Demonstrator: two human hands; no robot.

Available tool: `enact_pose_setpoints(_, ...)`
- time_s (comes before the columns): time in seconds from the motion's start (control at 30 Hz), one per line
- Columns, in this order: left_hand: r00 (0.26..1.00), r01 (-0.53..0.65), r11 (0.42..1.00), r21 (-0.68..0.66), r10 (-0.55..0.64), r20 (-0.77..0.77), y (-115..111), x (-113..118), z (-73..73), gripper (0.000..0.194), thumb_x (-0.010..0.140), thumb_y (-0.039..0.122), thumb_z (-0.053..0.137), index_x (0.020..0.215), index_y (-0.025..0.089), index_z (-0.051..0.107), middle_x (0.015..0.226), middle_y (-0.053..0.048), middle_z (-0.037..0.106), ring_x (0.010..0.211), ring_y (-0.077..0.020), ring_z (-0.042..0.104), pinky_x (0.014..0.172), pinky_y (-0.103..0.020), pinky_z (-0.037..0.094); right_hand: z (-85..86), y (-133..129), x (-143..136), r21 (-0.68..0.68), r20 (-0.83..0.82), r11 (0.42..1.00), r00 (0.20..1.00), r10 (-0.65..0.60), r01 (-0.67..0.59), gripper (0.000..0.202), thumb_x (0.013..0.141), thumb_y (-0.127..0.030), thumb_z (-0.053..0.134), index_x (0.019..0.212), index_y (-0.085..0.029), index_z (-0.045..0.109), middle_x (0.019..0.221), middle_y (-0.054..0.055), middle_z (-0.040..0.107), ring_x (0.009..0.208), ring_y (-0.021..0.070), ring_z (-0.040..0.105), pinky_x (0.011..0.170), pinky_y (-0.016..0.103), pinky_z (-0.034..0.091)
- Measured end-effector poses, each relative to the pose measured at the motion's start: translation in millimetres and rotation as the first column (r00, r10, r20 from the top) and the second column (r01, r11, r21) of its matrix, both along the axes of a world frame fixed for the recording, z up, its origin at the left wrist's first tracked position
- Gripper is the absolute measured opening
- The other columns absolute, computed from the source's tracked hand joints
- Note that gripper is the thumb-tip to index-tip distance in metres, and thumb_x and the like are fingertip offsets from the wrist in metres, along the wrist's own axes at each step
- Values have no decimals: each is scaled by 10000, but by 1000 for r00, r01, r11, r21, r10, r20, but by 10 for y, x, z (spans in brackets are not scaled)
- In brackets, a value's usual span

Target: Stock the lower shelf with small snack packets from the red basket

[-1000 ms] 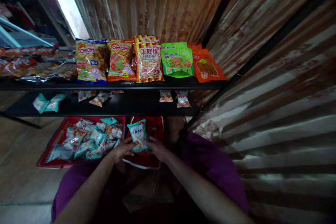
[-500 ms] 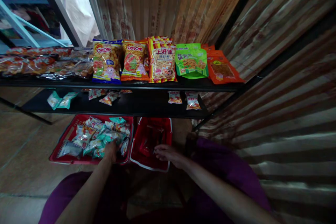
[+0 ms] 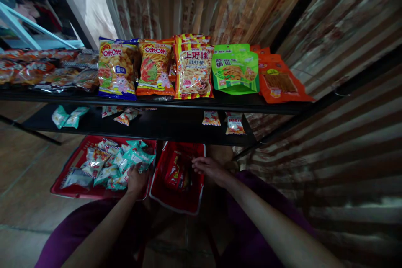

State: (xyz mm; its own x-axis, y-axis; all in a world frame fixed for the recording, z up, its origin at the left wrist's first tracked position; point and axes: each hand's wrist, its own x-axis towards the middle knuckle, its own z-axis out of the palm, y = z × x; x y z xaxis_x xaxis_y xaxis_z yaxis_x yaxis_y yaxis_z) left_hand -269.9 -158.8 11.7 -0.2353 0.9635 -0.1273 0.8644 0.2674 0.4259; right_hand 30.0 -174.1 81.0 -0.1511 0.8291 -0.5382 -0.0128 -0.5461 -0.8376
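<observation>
My left hand (image 3: 137,180) reaches into the wide red basket (image 3: 58,182) among small snack packets, its fingers closed on a teal and white snack packet (image 3: 138,158). Several more teal and white packets and orange and white packets lie loose around it. At the right, my right hand (image 3: 212,169) hovers over the side of the narrower red basket (image 3: 196,201), fingers drawn together. Whether anything is between those fingertips I cannot make out. Inside the narrower basket lie red shiny packages (image 3: 177,173).
A black shelf (image 3: 150,102) above the baskets carries upright snack bags (image 3: 194,71) and flat clear packs (image 3: 37,73). On the lower shelf (image 3: 169,125) are a few small packets (image 3: 235,124). Corrugated sheeting (image 3: 354,159) closes off the right side.
My right hand has drawn back from inside the narrower basket to its right side. My left hand has shifted slightly, and a teal packet sits higher by its fingers. The view has moved closer.
</observation>
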Motion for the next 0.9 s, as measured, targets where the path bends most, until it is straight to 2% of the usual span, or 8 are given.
enact_pose_setpoints(0.1, 998, 23, 993, 114, -16, -63, 70, 29, -35, 437, 787, 212, 501, 1218, 164, 556, 1344, -135, 478, 1276, -308, 415, 996, -414, 408, 16, -19, -57, 37, -22, 994, 994, 108, -107, 476, 659, -504, 708, 976, -157, 634, 952, 75, 668, 796, 139, 623, 753, 307, 464)
enact_pose_setpoints(0.23, 940, 320, 922, 219, -280, -196, 180, 80, -112, 445, 815, 224, 473, 1251, 190, 554, 1443, -94, 366, 1404, -326, 134, 1078, -472, 307, 60, -28, -76, 61, 14, 979, 981, 193, -193, 538, 661, -566, 674, 1003, -153, 627, 972, 80, 665, 808, 144, 617, 767, 318, 457)
enact_pose_setpoints(0.3, 911, 367, 913, 178, -314, -266, 227, 29, -188, 395, 822, 264, 473, 1183, 181, 609, 1417, -114, 405, 1401, -352, 123, 1069, -522, 285, 60, -18, -68, 47, 43, 979, 980, 195, -197, 564, 650, -588, 668, 995, -143, 626, 954, 82, 664, 795, 143, 611, 759, 317, 454)
enact_pose_setpoints(0.43, 907, 278, 953, 123, -218, -360, 274, -193, -322, 319, 804, 293, 489, 995, 139, 692, 1284, -172, 530, 1367, -385, 213, 1055, -566, 270, 68, -11, -79, 61, 54, 976, 978, 204, -207, 610, 647, -637, 639, 1002, -141, 622, 938, 79, 661, 776, 138, 605, 749, 312, 452)
enact_pose_setpoints(0.57, 913, 357, 887, 292, -266, -310, 464, -184, -233, 309, 810, 236, 454, 1024, 165, 666, 1314, -134, 505, 1391, -312, 195, 1074, -510, 302, 152, -33, -138, 62, -1, 968, 970, 243, -242, 601, 675, -637, 619, 1025, -147, 619, 954, 77, 654, 797, 138, 605, 745, 302, 456)
enact_pose_setpoints(0.67, 893, 441, 805, 398, -347, -287, 867, 70, -67, 320, 816, 203, 438, 1056, 160, 645, 1419, -118, 386, 1415, -282, 118, 1094, -464, 296, 224, -34, -170, 70, -52, 967, 967, 248, -244, 570, 704, -610, 618, 1026, -139, 621, 962, 82, 651, 798, 130, 601, 731, 286, 457)
enact_pose_setpoints(0.77, 910, 406, 812, 418, -317, -268, 1455, 368, 65, 436, 799, 178, 462, 1222, 128, 557, 1491, -148, 254, 1415, -328, 70, 1093, -487, 282, 250, -12, -184, 46, -83, 977, 974, 209, -206, 563, 701, -608, 625, 1011, -139, 630, 940, 75, 655, 768, 112, 592, 707, 261, 449)
enact_pose_setpoints(0.9, 913, 377, 885, 274, -305, -270, 2283, 629, 180, 378, 804, 183, 503, 1145, 47, 597, 1331, -236, 458, 1330, -385, 299, 1066, -519, 287, 98, 27, -184, -43, -130, 990, 983, 127, -133, 588, 636, -629, 668, 959, -138, 648, 888, 64, 661, 736, 99, 591, 680, 237, 429)
